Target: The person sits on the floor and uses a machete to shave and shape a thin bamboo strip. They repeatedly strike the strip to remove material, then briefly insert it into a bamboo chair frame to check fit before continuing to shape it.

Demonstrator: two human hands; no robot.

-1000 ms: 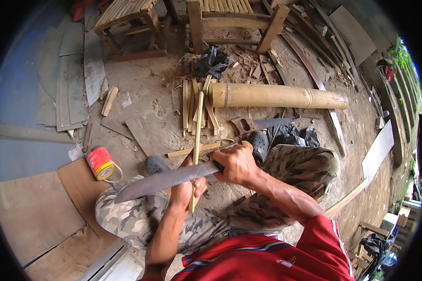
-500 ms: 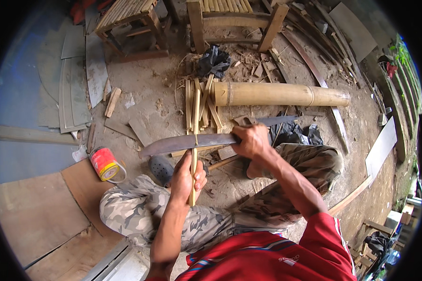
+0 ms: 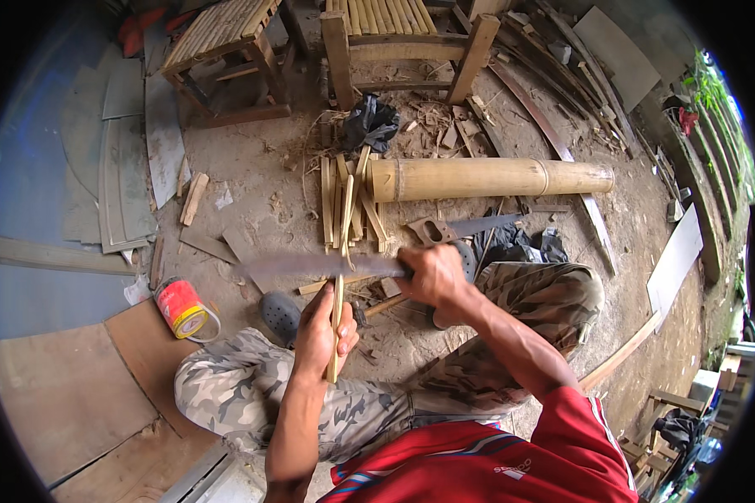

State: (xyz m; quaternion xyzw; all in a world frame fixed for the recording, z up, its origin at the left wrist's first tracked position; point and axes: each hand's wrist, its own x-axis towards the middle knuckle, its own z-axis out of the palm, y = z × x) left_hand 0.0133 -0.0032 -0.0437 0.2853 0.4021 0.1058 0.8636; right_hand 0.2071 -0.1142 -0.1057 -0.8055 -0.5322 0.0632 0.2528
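Note:
My left hand (image 3: pixel 319 337) is closed around the lower part of a thin bamboo strip (image 3: pixel 337 317), which stands up from the fist and points away from me. My right hand (image 3: pixel 438 275) grips the handle of a machete (image 3: pixel 298 267). Its long blade, smeared by motion, lies crosswise over the strip just above my left thumb. A thin sliver curls at the blade where it meets the strip. Beyond my hands, more bamboo strips (image 3: pixel 327 210) lie in a loose pile beside a thick bamboo pole (image 3: pixel 495 178).
A handsaw (image 3: pixel 486 223) lies right of the strips, near black plastic (image 3: pixel 512 245). A red and yellow can (image 3: pixel 182 310) stands to the left. Bamboo-slatted stools (image 3: pixel 226 38) and a wooden frame (image 3: pixel 411 52) are at the back. Wood scraps litter the ground. A dark clog (image 3: pixel 278 314) is near my left hand.
The machete and my right hand have come slightly toward me and left. The strip's upper part now leans and looks split at the blade. The whole view has shifted a little.

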